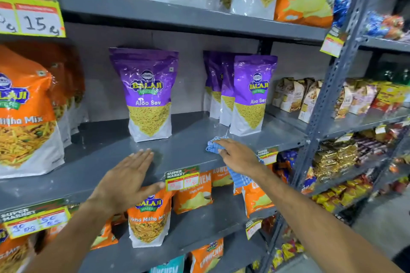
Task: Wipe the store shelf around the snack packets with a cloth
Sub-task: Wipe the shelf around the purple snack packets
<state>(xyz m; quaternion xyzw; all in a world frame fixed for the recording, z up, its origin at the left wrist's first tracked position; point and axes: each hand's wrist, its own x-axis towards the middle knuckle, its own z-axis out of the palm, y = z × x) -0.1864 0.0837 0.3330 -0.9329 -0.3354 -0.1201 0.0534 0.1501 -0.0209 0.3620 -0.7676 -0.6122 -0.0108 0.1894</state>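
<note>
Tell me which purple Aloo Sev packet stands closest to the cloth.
The front packet of the right-hand group; the blue cloth under the right hand lies just before its base. The lone left packet stands farther off.

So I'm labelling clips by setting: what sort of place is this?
A shop, likely a supermarket aisle: grey metal shelf, rows of Aloo Sev packets, price tag reading "Super Market".

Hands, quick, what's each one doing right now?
Left hand: open, fingers flat, holding nothing, over the shelf front edge.
Right hand: pressing the blue cloth onto the shelf, fingers partly curled over it.
</note>
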